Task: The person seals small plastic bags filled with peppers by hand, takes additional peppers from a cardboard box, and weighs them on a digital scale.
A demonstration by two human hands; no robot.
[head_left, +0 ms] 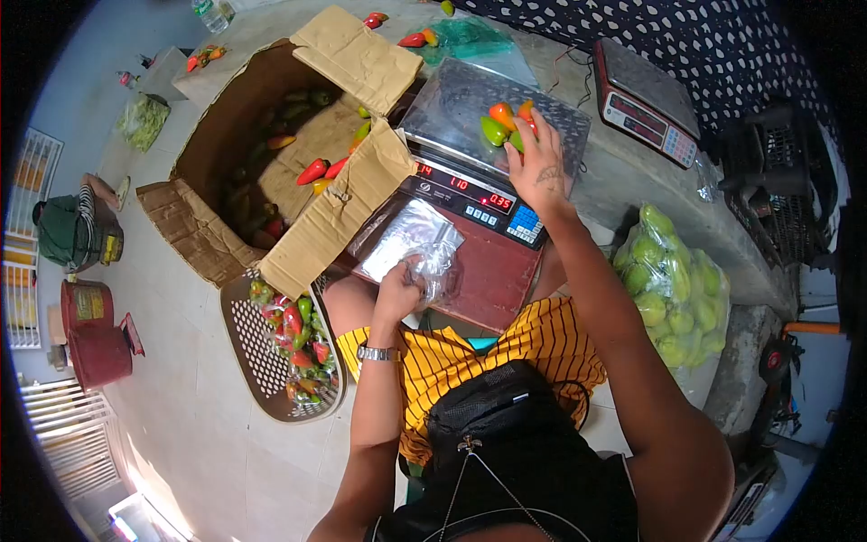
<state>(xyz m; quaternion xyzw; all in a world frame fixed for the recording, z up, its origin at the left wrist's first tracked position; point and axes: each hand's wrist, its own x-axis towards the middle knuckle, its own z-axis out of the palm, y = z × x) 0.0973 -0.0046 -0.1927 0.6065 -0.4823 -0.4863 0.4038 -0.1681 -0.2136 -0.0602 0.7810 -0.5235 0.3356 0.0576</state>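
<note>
My right hand is over the right part of the scale's metal plate, its fingers apart and touching a small group of orange, red and green peppers. Below the plate, the scale's display shows lit red digits. My left hand is closed on clear plastic bags that lie on the reddish board in front of the scale. To the left stands an open cardboard box with red, orange and green peppers inside.
A basket of bagged peppers stands at the lower left of the box. A bag of green produce is at the right, below a second scale. Another person is at the far left, near a red container.
</note>
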